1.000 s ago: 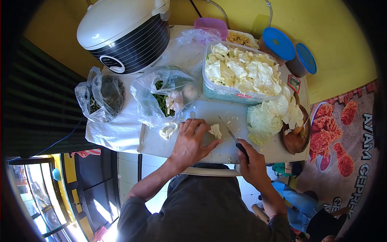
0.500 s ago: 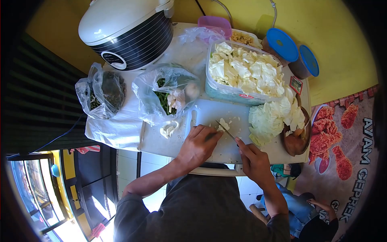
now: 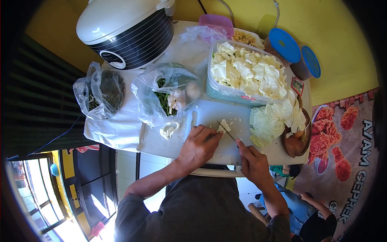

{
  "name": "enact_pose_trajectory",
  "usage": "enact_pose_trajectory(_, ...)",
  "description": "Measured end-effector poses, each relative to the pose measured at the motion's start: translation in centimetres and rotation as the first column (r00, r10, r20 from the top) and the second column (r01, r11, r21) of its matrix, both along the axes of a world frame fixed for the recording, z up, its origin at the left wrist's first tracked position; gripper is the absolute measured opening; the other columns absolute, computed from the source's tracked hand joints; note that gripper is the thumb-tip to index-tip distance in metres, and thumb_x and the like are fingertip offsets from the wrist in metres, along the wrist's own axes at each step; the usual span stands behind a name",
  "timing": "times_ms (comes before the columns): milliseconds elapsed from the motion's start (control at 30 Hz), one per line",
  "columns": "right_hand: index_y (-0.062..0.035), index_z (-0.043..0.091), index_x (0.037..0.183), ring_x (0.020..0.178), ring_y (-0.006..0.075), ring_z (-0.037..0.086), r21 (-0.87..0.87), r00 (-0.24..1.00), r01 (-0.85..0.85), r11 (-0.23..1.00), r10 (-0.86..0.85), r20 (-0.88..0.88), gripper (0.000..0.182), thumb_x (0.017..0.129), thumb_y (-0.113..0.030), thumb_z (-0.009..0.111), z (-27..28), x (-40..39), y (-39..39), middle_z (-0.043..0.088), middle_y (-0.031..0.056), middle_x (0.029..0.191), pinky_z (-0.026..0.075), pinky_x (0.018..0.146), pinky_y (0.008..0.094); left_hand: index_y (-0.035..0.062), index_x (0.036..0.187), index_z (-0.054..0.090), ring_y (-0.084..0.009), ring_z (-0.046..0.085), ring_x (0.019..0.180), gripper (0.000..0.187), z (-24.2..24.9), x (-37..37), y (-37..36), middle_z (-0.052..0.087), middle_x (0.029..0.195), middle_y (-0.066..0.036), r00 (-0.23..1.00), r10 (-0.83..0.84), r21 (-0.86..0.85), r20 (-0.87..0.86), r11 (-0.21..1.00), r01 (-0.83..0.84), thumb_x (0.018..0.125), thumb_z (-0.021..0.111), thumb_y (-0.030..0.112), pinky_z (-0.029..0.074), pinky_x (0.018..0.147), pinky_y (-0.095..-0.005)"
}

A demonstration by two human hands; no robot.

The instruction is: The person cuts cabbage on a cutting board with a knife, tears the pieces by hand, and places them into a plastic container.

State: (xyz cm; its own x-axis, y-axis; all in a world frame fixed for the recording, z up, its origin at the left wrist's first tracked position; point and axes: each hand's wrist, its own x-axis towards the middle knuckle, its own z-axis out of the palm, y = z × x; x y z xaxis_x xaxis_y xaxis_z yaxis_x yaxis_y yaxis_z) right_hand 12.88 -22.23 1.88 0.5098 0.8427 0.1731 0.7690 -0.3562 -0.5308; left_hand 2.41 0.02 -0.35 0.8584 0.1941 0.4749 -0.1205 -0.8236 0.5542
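My right hand (image 3: 254,162) is closed round the handle of a small knife (image 3: 227,131), its blade pointing up and left across the white cutting board (image 3: 211,111). Beside the blade lie small pale chopped pieces (image 3: 224,123) of a vegetable, with crumbs scattered around. My left hand (image 3: 199,146) rests on the board with fingers curled and pressed together next to the pieces; what they pinch is hidden. A partly peeled-down cabbage (image 3: 266,124) sits at the board's right end. Left of the board is a pale curled scrap (image 3: 169,130).
Behind the board stands a plastic tub (image 3: 225,90) heaped with cabbage leaves. A clear bag (image 3: 147,99) holds garlic and green vegetables; another bag (image 3: 86,92) lies farther left. A rice cooker (image 3: 133,44), blue-lidded containers (image 3: 284,42) and a wooden bowl (image 3: 296,147) surround the work. Another person (image 3: 308,218) is at lower right.
The view has shifted very slightly. Both hands and the knife stay in nearly the same place over the chopped pieces.
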Motion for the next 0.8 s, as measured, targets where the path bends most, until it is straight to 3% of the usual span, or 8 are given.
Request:
enact_pose_trajectory(367,-0.0151,0.057,0.15,0.055,0.0265,0.062,-0.068,0.996,0.052,0.996,-0.047,0.074,0.066,0.087,0.002,0.068,0.1,-1.4,0.5,0.06,0.0083,0.08,0.054,0.051,0.0407,0.0081,0.106,0.078,-0.0226,0.064,0.09,0.029,0.0,0.2,0.0,0.065,0.096,-0.004,1.0,0.01,-0.015,0.002,1.0,-0.01,0.078,0.08,0.001,0.05,0.079,-0.0359)
enact_pose_trajectory(533,-0.0152,0.057,0.15,0.052,0.0262,0.06,-0.133,0.99,0.082,0.988,-0.066,0.126,0.066,0.086,0.001,0.068,0.3,-2.4,0.8,0.058,0.0084,0.076,0.051,0.048,0.0413,0.004,0.108,0.076,-0.0249,0.062,0.098,0.028,-0.3,0.1,0.0,0.064,0.099,-0.006,1.0,-0.018,-0.057,-0.02,0.998,0.017,0.081,0.076,0.002,0.048,0.083,-0.0397)
enact_pose_trajectory(800,-0.0115,0.058,0.149,0.052,0.0285,0.061,-0.138,0.998,0.049,0.989,-0.045,0.034,0.065,0.087,0.003,0.067,1.3,-1.5,0.1,0.06,0.0103,0.072,0.051,0.049,0.0422,0.0091,0.104,0.077,-0.0259,0.063,0.091,0.026,0.0,0.1,0.2,0.065,0.096,-0.006,0.999,0.022,-0.034,-0.028,0.999,-0.023,0.08,0.08,0.001,0.049,0.08,-0.0402)
